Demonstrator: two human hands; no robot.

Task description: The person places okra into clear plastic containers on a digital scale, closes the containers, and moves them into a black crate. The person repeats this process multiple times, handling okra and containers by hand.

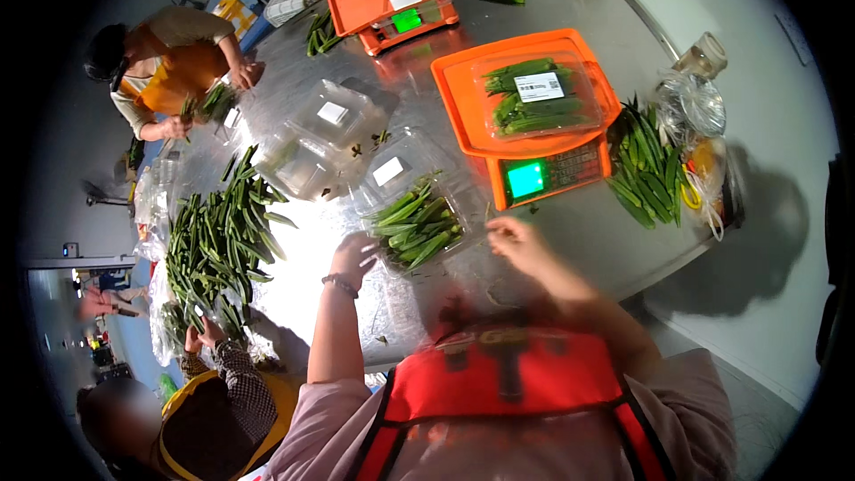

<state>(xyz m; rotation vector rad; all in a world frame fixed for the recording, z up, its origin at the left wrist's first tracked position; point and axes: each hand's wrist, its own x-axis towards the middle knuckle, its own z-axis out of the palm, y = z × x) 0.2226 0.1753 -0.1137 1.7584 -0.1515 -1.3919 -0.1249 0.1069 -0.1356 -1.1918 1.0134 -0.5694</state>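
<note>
An open clear plastic clamshell box (pixel 461 214) lies before me, filled with green okra pods (pixel 421 224). Its lid (pixel 417 153), bearing a white label, is folded back away from me. At the box's left edge is my left hand (pixel 354 257), fingers apart; whether it touches the plastic is unclear. My right hand (pixel 518 244) hovers right of the box, its fingers partly curled, and whether they pinch anything small cannot be made out. Beyond it, an orange digital scale (pixel 467 130) with a lit display carries a closed, labelled box of okra (pixel 534 107).
Loose okra (pixel 220 240) is heaped at left, with another pile (pixel 644 174) right of the scale. Empty clamshells (pixel 334 113) stand beyond my box. Co-workers handle okra at left (pixel 200 334) and far left (pixel 214 90); another uses a second orange scale (pixel 401 3).
</note>
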